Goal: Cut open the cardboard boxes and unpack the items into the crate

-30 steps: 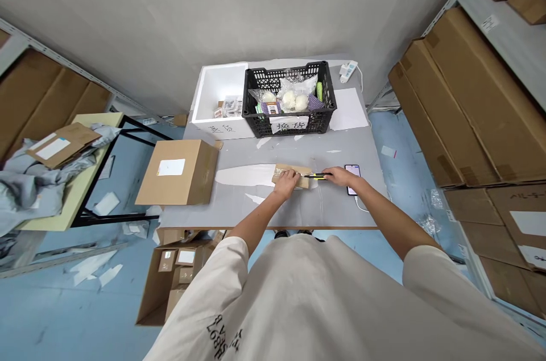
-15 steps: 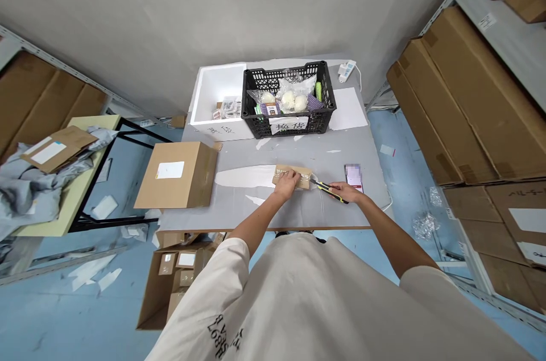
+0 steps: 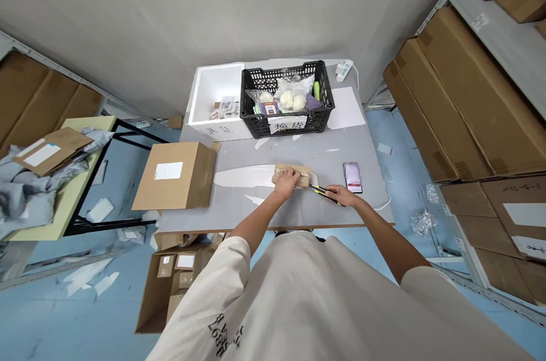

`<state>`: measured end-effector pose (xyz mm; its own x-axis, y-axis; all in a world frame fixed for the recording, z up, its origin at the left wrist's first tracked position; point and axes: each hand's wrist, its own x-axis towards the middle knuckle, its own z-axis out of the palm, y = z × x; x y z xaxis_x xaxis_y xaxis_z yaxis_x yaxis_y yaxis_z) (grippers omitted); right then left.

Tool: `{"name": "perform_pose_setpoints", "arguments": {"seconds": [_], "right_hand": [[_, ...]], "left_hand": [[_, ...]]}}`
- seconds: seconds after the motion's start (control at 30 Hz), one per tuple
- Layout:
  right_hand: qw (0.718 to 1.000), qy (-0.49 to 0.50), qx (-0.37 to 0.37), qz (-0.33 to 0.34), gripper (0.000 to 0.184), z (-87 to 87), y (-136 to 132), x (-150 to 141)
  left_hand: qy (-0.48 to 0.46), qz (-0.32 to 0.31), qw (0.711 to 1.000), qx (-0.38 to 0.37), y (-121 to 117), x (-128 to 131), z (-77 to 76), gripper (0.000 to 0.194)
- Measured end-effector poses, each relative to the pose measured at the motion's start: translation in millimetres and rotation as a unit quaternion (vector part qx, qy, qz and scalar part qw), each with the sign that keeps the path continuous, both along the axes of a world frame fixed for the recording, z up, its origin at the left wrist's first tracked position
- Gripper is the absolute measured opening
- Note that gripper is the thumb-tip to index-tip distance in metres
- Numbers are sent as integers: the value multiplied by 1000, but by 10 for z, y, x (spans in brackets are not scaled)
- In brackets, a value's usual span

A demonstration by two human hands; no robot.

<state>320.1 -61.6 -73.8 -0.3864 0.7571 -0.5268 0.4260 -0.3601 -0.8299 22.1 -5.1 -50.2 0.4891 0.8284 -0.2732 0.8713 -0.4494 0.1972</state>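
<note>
My left hand (image 3: 286, 181) lies over the parcel (image 3: 305, 172), nearer the worktop's (image 3: 239, 153) front edge than its back; finger spread unclear. Right hand (image 3: 340, 195) grips a cutter (image 3: 319, 190), tip at parcel's right end.

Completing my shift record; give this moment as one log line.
Left hand: on small package | Right hand: holding yellow-black cutter, tip by package's right end | Phone: on table, near right hand

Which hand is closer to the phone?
The right hand. It is by the near end of the phone, holding a cutter; the left hand is farther left, on the small package.
</note>
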Motion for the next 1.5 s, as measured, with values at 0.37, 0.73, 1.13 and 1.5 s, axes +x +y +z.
{"name": "perform_pose_setpoints", "arguments": {"seconds": [0.37,0.73,1.13,1.5], "right_hand": [[990,-72,76,-99,52,205,-70,-103],[908,-297,291,57,42,330,-73,-311],[900,-298,319,18,47,114,-92,-327],[920,-251,281,-107,45,200,236,-293]], "left_hand": [[-69,51,996,15,146,6,118,45],[-68,5,998,1,243,-29,-4,48],[-91,53,994,34,-69,-74,-128,53],[-101,55,993,37,-117,-97,80,62]]}}
